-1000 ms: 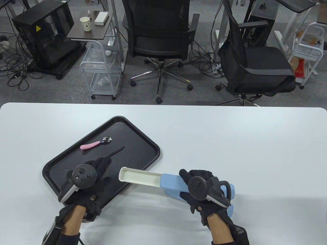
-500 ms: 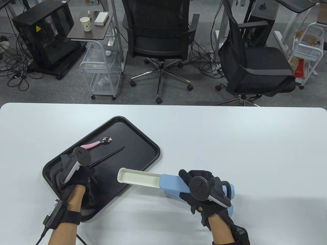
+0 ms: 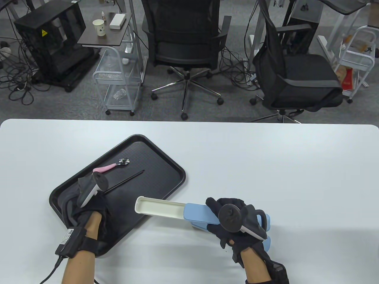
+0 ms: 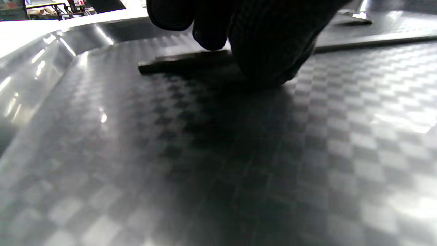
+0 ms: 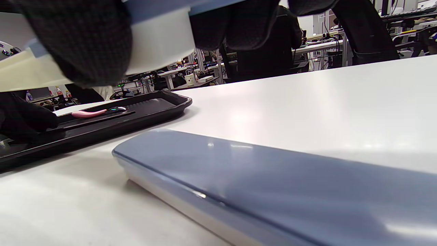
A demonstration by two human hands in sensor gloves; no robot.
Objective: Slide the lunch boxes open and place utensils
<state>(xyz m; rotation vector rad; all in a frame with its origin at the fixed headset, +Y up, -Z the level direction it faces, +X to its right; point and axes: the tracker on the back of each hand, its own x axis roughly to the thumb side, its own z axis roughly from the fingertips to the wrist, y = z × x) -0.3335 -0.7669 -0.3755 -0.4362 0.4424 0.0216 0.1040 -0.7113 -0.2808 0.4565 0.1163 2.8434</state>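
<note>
1. Nearest to the person, the right hand (image 3: 234, 220) holds the open lunch box (image 3: 177, 209) above the table (image 3: 266, 165). The fingers wrap around its blue lid, and the white inner tray sticks out toward the left, uncovered and with nothing visible inside it.
2. Under this box, a second lunch box (image 5: 273, 191) lies flat on the table with its blue lid on, so it is not yet opened.
3. A little further, the left hand (image 3: 88, 204) rests low on the black tray (image 3: 165, 159). In the left wrist view, the fingertips (image 4: 259, 51) press on the near end of the black chopstick (image 4: 184, 63). I cannot tell if the fingers are closed around it or only touch it from above.
4. The chopstick (image 3: 124, 180) seems to lie flat on the tray floor, and beyond it lies the pink spoon (image 3: 111, 166), untouched.
5. I think the risks are these. The chopstick is thin and flat on a textured surface, so the thick glove may fail to get under it, and the chopstick may slide or roll away. If the pinch takes only one end, the far end may drop or swing on the way.
6. The held box is tilted and its inner tray hangs out freely. A loose grip could let the tray slide out further or fall.
</note>
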